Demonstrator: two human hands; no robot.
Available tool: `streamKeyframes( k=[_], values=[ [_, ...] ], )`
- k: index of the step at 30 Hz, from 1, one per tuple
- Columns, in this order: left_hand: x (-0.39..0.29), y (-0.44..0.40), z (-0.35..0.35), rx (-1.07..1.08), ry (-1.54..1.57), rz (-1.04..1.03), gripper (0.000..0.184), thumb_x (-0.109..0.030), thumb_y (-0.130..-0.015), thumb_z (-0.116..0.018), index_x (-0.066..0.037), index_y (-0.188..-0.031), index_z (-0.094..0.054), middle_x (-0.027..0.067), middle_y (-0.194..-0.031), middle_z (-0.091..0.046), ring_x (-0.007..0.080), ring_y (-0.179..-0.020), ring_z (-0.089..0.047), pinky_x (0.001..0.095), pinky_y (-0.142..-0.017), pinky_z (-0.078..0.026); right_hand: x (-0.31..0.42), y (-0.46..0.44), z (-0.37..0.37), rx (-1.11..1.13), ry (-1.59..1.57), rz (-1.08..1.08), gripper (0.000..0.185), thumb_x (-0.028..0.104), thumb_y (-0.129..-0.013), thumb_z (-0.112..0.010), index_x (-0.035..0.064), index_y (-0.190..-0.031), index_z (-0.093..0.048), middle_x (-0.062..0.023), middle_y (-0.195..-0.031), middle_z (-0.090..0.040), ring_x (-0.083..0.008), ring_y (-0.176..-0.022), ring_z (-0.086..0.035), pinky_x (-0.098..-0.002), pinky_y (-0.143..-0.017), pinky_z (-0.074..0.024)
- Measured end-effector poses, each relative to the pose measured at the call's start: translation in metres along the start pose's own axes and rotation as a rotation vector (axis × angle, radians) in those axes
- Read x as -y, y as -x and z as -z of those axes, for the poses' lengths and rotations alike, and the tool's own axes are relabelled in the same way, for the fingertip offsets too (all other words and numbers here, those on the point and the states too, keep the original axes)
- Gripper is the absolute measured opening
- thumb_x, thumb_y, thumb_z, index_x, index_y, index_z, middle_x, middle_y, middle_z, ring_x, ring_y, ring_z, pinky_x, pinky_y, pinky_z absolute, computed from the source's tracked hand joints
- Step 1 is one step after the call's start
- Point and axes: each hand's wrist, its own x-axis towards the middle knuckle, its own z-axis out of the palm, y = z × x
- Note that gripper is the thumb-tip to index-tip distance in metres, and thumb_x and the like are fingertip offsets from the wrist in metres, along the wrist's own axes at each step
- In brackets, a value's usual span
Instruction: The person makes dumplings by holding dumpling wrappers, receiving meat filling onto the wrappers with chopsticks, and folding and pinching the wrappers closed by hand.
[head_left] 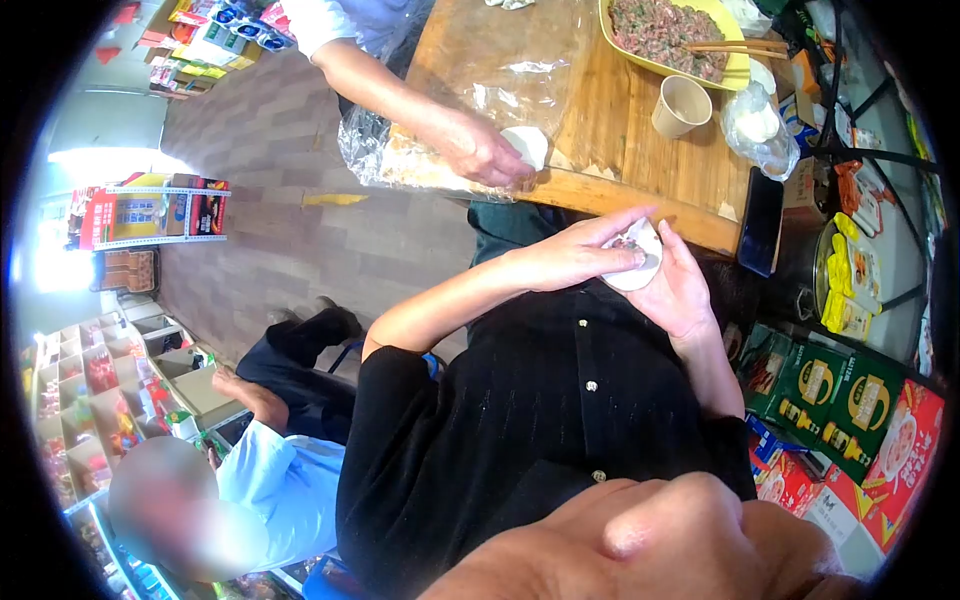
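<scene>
A round white dough wrapper (pixel 641 272) with a little meat filling (pixel 624 243) on it lies between my two hands, just off the table's near edge. My right hand (pixel 682 290) is curled under and around the wrapper's right side. From the left, my left hand (pixel 585 250) grips the wrapper, its thumb over the filling. A yellow bowl (pixel 735 85) of minced meat (pixel 668 38) stands on the wooden table (pixel 610 130), with chopsticks (pixel 735 47) across its rim. Beside it is a paper cup (pixel 682 106).
Across the corner, another person's hand (pixel 487 150) touches a white wrapper (pixel 526 146) near plastic film (pixel 375 150). A phone (pixel 761 222) and a plastic bag (pixel 757 128) are at the table's right. Another person (pixel 290 480) sits at lower left; boxes (pixel 830 395) stand right.
</scene>
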Motion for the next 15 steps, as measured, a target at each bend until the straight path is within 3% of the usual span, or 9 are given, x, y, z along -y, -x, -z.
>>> streamKeyframes(
  k=[4,6,9,10,12,13,14,15],
  values=[
    [-0.011,0.004,-0.001,-0.013,-0.137,-0.014,0.069,-0.018,-0.095,-0.058,-0.003,-0.15,-0.018,0.0088,-0.131,-0.047,0.0131,-0.119,-0.044,0.0269,-0.101,-0.035,0.0,0.001,0.004,-0.028,-0.009,-0.008,0.045,0.035,-0.102,-0.035,0.0032,-0.131,-0.044,-0.0159,-0.127,-0.054,-0.0296,-0.119,-0.052,-0.0483,-0.104,-0.039],
    [-0.019,0.008,-0.002,-0.011,-0.205,-0.025,0.07,-0.018,-0.095,-0.058,-0.004,-0.15,-0.017,0.0086,-0.128,-0.048,0.0123,-0.114,-0.048,0.0262,-0.098,-0.039,0.005,0.001,0.012,0.151,0.048,-0.061,0.046,0.034,-0.102,-0.035,0.0022,-0.134,-0.042,-0.0162,-0.131,-0.052,-0.0304,-0.122,-0.05,-0.0478,-0.106,-0.0373],
    [-0.048,0.014,-0.005,-0.098,-0.66,0.018,0.07,-0.019,-0.091,-0.061,-0.007,-0.149,-0.024,0.0095,-0.108,-0.057,0.0094,-0.08,-0.059,0.0242,-0.073,-0.049,0.009,0.002,0.008,0.088,-0.077,-0.052,0.049,0.033,-0.101,-0.035,-0.0008,-0.137,-0.039,-0.0181,-0.136,-0.049,-0.0307,-0.125,-0.048,-0.0471,-0.108,-0.0349],
    [-0.067,0.012,-0.01,-0.148,-0.691,0.127,0.063,-0.019,-0.089,-0.063,-0.005,-0.144,-0.034,0.0136,-0.107,-0.059,0.0131,-0.079,-0.062,0.026,-0.072,-0.05,0.013,0.003,0.008,0.092,-0.083,-0.033,0.049,0.033,-0.101,-0.035,-0.0008,-0.137,-0.039,-0.0181,-0.136,-0.049,-0.0307,-0.125,-0.048,-0.0471,-0.108,-0.0349],
    [-0.067,-0.002,-0.004,-0.326,-1.029,-0.075,0.054,-0.018,-0.087,-0.063,-0.002,-0.136,-0.045,0.0173,-0.111,-0.059,0.0204,-0.082,-0.065,0.0303,-0.074,-0.052,0.02,0.004,0.007,0.086,-0.112,0.03,0.053,0.032,-0.101,-0.034,-0.0047,-0.139,-0.035,-0.0226,-0.139,-0.044,-0.0342,-0.129,-0.043,-0.0469,-0.11,-0.0321],
    [-0.07,-0.014,-0.001,-0.395,-1.151,-0.254,0.048,-0.019,-0.085,-0.064,0.0,-0.128,-0.051,0.0189,-0.114,-0.059,0.028,-0.087,-0.064,0.0359,-0.077,-0.052,0.023,0.006,0.0,0.186,-0.169,0.019,0.054,0.032,-0.101,-0.034,-0.0071,-0.139,-0.034,-0.0272,-0.14,-0.041,-0.0388,-0.131,-0.04,-0.0478,-0.111,-0.0306],
    [-0.068,-0.029,0.008,-0.423,-1.197,-0.322,0.045,-0.02,-0.084,-0.064,-0.001,-0.123,-0.055,0.0171,-0.107,-0.06,0.032,-0.089,-0.062,0.0388,-0.079,-0.05,0.026,0.008,-0.004,0.191,-0.174,0.027,0.054,0.032,-0.101,-0.034,-0.0071,-0.139,-0.034,-0.0272,-0.14,-0.041,-0.0388,-0.131,-0.04,-0.0478,-0.111,-0.0306],
    [-0.07,-0.045,0.015,-0.423,-1.313,-0.401,0.041,-0.021,-0.083,-0.065,-0.002,-0.119,-0.058,0.0155,-0.103,-0.06,0.0306,-0.089,-0.06,0.0377,-0.079,-0.049,0.028,0.011,-0.006,0.135,-0.122,0.059,0.055,0.033,-0.101,-0.033,-0.0076,-0.139,-0.033,-0.0285,-0.14,-0.04,-0.0406,-0.132,-0.039,-0.0483,-0.112,-0.0301]
  ],
)
